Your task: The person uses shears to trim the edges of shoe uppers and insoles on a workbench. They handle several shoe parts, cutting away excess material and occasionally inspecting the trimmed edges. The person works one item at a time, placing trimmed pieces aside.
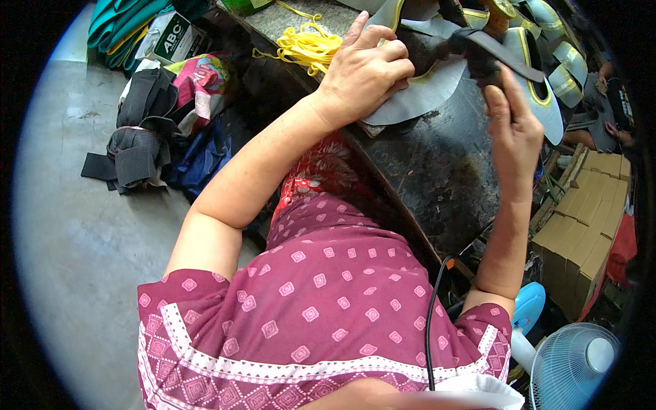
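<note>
My left hand (365,72) is bent over a grey shoe upper (420,96) with yellow edging and holds it against the dark worktable (441,167). Its index finger points away from me, the other fingers curl, and the thumb is mostly hidden. In my right hand (514,130) is a dark hammer (502,55) with a long, flat, curved head, raised over the right end of that piece and slightly blurred. Just past my left hand lies a loose bundle of yellow cord (311,46). More grey shoe uppers with yellow edging (536,75) lie at the far right.
Dark fabric strips (140,154) sit in a bundle on the grey floor at left, near a white-and-green box (169,37) and green cloth (123,27). Cardboard (588,205) is stacked at right, above a fan (574,365). Another person (615,102) is at the right rim.
</note>
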